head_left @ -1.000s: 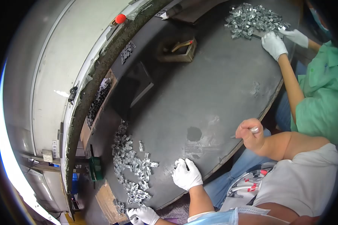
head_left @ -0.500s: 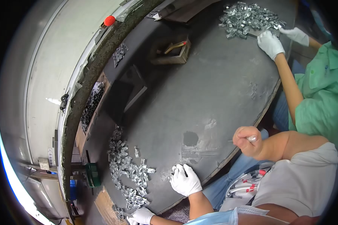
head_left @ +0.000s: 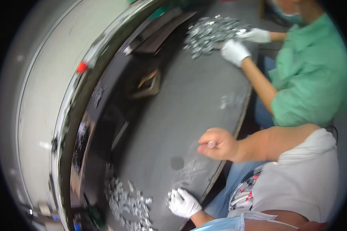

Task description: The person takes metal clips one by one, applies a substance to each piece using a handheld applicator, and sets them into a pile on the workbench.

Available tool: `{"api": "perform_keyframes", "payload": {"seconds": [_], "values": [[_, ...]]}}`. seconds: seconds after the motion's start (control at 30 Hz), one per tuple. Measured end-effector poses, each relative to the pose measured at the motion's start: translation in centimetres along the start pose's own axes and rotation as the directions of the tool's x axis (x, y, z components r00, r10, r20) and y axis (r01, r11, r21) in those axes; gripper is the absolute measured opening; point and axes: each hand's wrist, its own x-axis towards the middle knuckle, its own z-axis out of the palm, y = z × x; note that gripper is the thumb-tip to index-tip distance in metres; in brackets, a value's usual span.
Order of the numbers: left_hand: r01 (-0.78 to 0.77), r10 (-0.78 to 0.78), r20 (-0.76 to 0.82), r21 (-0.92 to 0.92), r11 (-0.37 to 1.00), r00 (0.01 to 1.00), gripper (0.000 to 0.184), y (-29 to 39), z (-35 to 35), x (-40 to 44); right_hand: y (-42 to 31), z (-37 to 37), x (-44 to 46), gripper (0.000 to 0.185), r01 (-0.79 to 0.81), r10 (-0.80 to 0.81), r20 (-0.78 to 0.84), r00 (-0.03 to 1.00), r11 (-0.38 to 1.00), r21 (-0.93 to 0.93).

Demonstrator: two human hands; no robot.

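My right hand point(head_left: 218, 144) is bare and closed, raised in front of my white shirt above the near edge of the grey table point(head_left: 189, 104). Between its curled fingers pokes a small pale, round-ended thing point(head_left: 211, 144); most of it is hidden in the fist. I do not see my left hand; my blue mask point(head_left: 219, 223) covers the lower edge of the view. Nearest to my fist on the table are a dark round spot point(head_left: 177, 163) and whitish scuff marks point(head_left: 189, 172).
A co-worker's white-gloved hand point(head_left: 184, 203) rests by a pile of metal clips point(head_left: 129, 204). Another person in a green shirt point(head_left: 312, 73) has gloved hands point(head_left: 235, 52) at a larger metal pile point(head_left: 210, 32). A wooden box point(head_left: 146, 86) stands towards the back.
The view has swung, so the table and piles sit lower and further left. My closed right hand has shifted left in view, now over the table's edge. The other gloved hand at bottom left has left view.
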Motion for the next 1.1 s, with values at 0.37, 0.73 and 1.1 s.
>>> {"api": "perform_keyframes", "payload": {"seconds": [0.37, 0.73, 1.1], "values": [[0.005, 0.007, 0.151, -0.075, 0.997, 0.988, 0.034, 0.5, -0.1, -0.8, 1.6, -0.7, 0.4, 0.029, -0.289, 0.284, 0.109, 0.952, 0.957, 0.025], [-0.279, 0.281, -0.007, -0.139, 0.95, 0.96, 0.035, -0.2, 3.4, 0.7, 3.0, -1.2, -3.1, 0.035, 0.072, -0.063, -0.119, 0.991, 0.994, 0.078], [0.05, -0.042, 0.134, -0.057, 0.997, 0.99, 0.031, 1.0, -0.2, 0.4, -0.4, -4.2, -0.3, 0.016, -0.029, 0.023, -0.131, 0.991, 0.999, -0.045]]}}
